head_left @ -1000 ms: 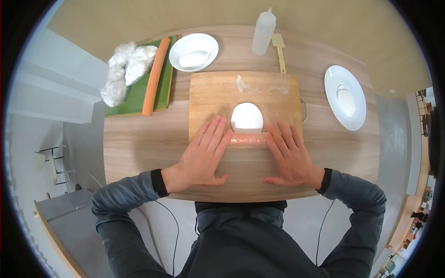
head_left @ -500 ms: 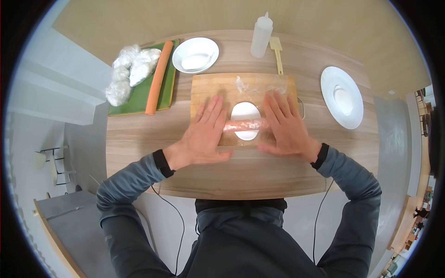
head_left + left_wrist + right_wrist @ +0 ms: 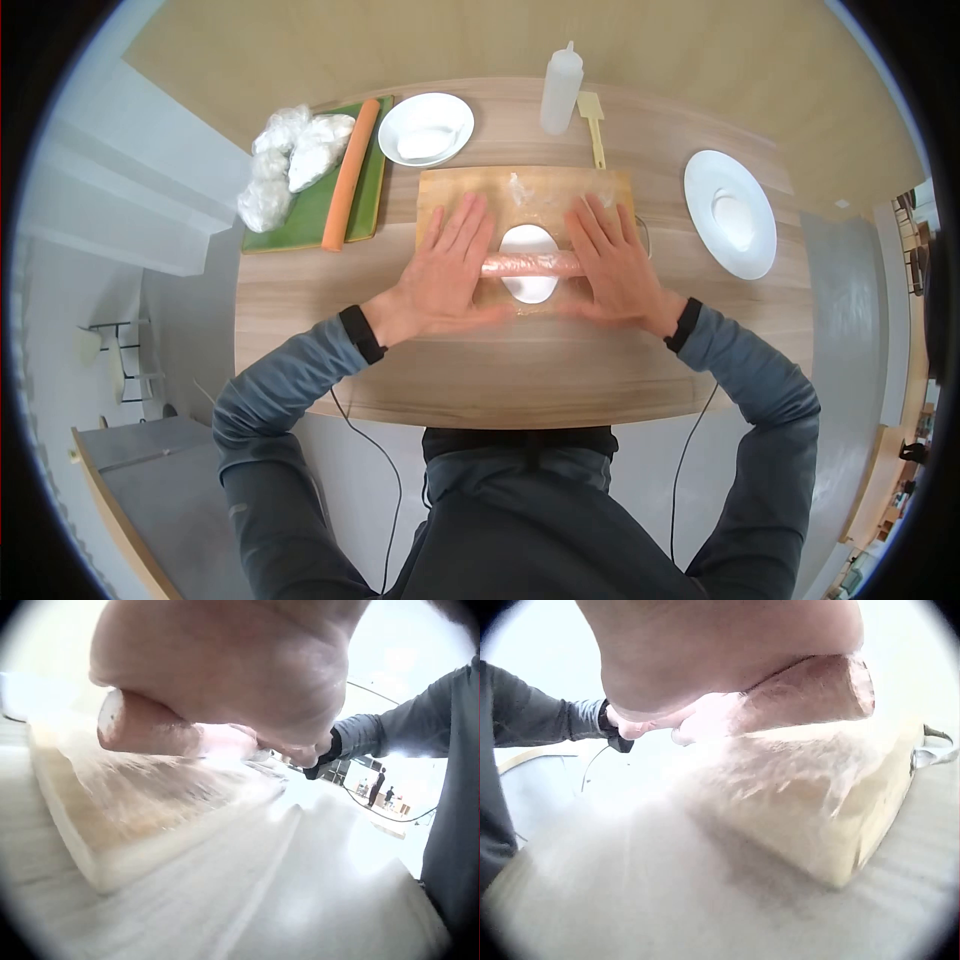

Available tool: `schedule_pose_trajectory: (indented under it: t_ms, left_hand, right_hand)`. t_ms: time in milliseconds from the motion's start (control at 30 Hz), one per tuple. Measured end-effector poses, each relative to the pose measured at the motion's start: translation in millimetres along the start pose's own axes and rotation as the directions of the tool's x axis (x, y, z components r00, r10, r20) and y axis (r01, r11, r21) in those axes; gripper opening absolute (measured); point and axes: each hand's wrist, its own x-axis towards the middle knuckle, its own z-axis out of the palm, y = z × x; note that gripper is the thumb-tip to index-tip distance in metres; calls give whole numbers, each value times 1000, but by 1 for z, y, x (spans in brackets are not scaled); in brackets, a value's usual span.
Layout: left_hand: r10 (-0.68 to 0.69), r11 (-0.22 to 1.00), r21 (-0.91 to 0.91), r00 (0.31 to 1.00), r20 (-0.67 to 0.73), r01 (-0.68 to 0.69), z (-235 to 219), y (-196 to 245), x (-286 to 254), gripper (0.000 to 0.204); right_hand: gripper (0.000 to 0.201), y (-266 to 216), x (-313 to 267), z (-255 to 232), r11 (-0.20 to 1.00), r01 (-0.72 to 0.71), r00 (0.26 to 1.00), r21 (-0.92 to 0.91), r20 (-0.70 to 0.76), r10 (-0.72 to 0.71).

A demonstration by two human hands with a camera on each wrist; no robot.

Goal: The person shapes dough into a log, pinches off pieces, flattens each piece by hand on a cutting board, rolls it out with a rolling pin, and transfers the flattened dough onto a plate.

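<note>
A rolling pin wrapped in clear plastic film lies crosswise over a flat white oval of dough. Dough shows both beyond the pin and on its near side. My left hand presses on the pin's left end, fingers straight and pointing away from me. On the other end rests my right hand, laid flat in the same way. Beneath is a wooden cutting board with film over its surface. In both wrist views, a palm covers the top of the pin, whose end sticks out beside it.
Back left, a green tray bears film-wrapped white lumps and an orange-brown rolling pin. A white bowl, a squeeze bottle and a cream spatula stand behind the board. A white oval plate lies right.
Both hands have moved away from me, rolling the pin from the dough's near edge onto its middle. Over the last half second they have shifted only slightly.
</note>
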Motion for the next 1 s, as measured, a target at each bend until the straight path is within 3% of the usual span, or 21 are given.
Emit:
schedule_pose_trajectory:
  t_ms: [67, 200, 300, 367, 533, 700, 800, 933, 1000]
  left_hand:
    - [-5, 1000, 25, 998, -62, 7, 9, -14, 13, 111]
    - [-20, 990, 131, 981, -195, 46, 17, -38, 44, 103]
    - [-52, 988, 134, 986, -159, 74, 20, -49, 55, 101]
    - [-68, 990, 111, 988, -140, 84, 22, -49, 53, 100]
    - [-99, 995, 15, 992, -82, 100, 16, -34, 34, 101]
    - [-33, 982, -179, 993, 113, 53, -4, -4, 2, 104]
    - [36, 989, -144, 981, 192, -9, -11, 13, -18, 101]
    - [100, 983, -157, 993, 59, -90, -1, 22, -34, 90]
    - [34, 986, -166, 999, 16, -31, 3, 24, -33, 69]
  right_hand:
    - [105, 13, 13, 9, 998, -17, 998, -66, -66, 12]
    - [100, 45, 40, 38, 989, -95, 995, -112, -22, 94]
    - [95, 59, 52, 45, 987, -121, 993, -102, -17, 120]
    - [93, 63, 55, 50, 985, -70, 983, -155, -180, 41]
    - [96, 46, 36, 36, 992, -24, 992, -125, -123, 8]
    - [101, 3, -1, 6, 1000, -8, 999, 14, -41, 8]
    - [103, -16, -23, -6, 997, 58, 998, 51, 29, -59]
    - [85, -27, -35, -7, 994, 90, 993, 67, 66, -95]
    - [77, -23, -35, -2, 994, 102, 993, 24, 62, -104]
